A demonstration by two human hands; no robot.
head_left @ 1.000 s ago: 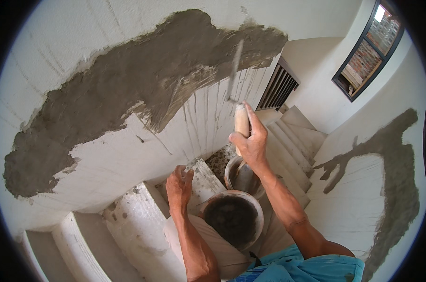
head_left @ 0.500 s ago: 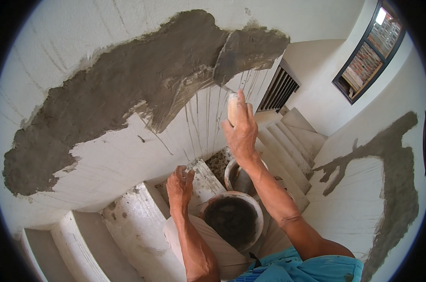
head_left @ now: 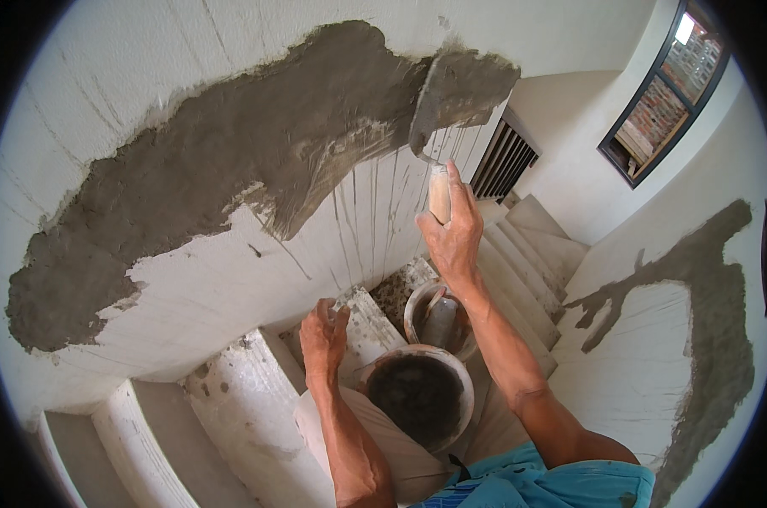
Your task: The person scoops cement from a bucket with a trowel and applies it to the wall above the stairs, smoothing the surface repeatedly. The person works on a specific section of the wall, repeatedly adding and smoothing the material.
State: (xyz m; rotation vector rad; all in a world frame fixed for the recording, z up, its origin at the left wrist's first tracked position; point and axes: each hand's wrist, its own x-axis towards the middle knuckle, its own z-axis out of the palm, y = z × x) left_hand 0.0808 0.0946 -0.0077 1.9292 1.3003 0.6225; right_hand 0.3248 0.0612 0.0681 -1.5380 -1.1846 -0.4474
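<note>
Grey trowel (head_left: 424, 123), pale handle (head_left: 438, 196) clenched in right fingers (head_left: 459, 193), left fingers (head_left: 320, 313) loosely curled, empty

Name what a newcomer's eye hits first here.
The sprawling grey plaster patch on the white wall, left to upper centre. Then the right hand, below the patch's right end, gripping a light-handled trowel. Lower centre: a round bucket of dark mortar.

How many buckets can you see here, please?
2. The nearer bucket, holding dark grey mix, is beside the pale trouser leg; the farther bucket is just beyond it, partly covered by the right forearm. Others may be hidden.
</note>
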